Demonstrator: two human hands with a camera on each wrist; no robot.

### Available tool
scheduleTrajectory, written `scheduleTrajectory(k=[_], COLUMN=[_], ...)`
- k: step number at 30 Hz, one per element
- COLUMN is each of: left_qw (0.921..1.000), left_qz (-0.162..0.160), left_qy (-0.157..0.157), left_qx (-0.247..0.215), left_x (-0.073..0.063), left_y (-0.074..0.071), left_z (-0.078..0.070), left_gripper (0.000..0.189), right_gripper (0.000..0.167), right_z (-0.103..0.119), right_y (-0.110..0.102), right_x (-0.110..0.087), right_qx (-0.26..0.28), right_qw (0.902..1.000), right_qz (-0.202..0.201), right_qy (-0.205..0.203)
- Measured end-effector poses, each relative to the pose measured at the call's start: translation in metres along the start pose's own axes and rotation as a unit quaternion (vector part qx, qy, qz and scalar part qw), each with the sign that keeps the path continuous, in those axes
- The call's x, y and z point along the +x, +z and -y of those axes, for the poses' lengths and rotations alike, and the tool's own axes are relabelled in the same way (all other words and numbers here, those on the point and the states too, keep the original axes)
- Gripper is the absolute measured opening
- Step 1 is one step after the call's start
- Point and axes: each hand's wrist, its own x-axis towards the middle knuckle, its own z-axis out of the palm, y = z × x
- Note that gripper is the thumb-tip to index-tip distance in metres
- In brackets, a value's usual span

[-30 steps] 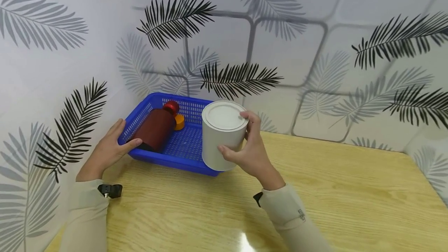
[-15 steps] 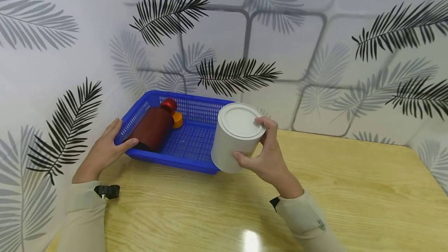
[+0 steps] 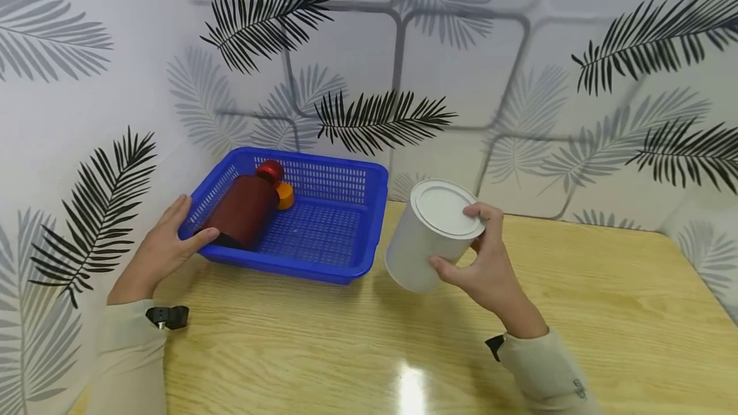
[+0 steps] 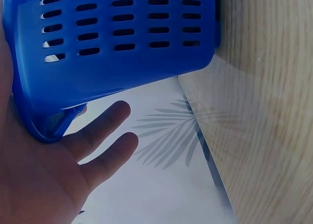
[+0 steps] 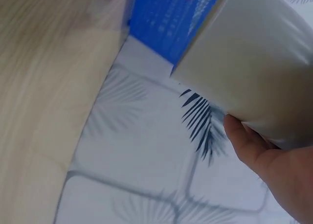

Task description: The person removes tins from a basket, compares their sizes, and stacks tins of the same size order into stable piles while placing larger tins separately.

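Note:
My right hand [image 3: 484,274] grips a white canister [image 3: 415,248] with a round flat lid, thumb on its side and fingers at the lid's edge. The canister tilts, its lid leaning right, just to the right of the blue basket [image 3: 360,268]. In the right wrist view, the canister [image 5: 249,62] fills the upper right above my hand [image 5: 269,160]. My left hand [image 3: 158,248] holds the basket's left end, thumb over the rim and fingers outside. The left wrist view shows the palm at the basket's rim [image 4: 24,82] and two fingers stretched past it.
Inside the basket's left side lies a dark red cylinder [image 3: 245,210] with a black end. Beside it are a shiny red rounded object [image 3: 270,171] and a small orange round piece [image 3: 285,196]. The wooden table [image 3: 311,338] meets a leaf-patterned wall covering [image 3: 438,152] behind.
My right hand has carried the white canister rightward, from over the basket's right end to beside it, and the canister has tilted more. My left hand stays on the basket.

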Motion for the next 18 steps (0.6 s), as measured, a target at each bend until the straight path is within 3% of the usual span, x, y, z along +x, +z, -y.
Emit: scheduleTrajectory(k=[9, 18], left_qw=[1.0000, 1.0000], left_qz=[0.003, 0.000], left_qy=[0.004, 0.007], left_qx=[-0.005, 0.000], left_x=[-0.001, 0.000], left_y=[0.000, 0.000], left_z=[0.001, 0.001], left_gripper=[0.098, 0.098], right_gripper=[0.079, 0.079], right_z=[-0.026, -0.045], right_y=[-0.042, -0.081], right_x=[-0.005, -0.007], right_qx=[-0.042, -0.036], right_qw=[0.9949, 0.9813], right_qz=[0.023, 0.053], right_qy=[0.088, 0.182])
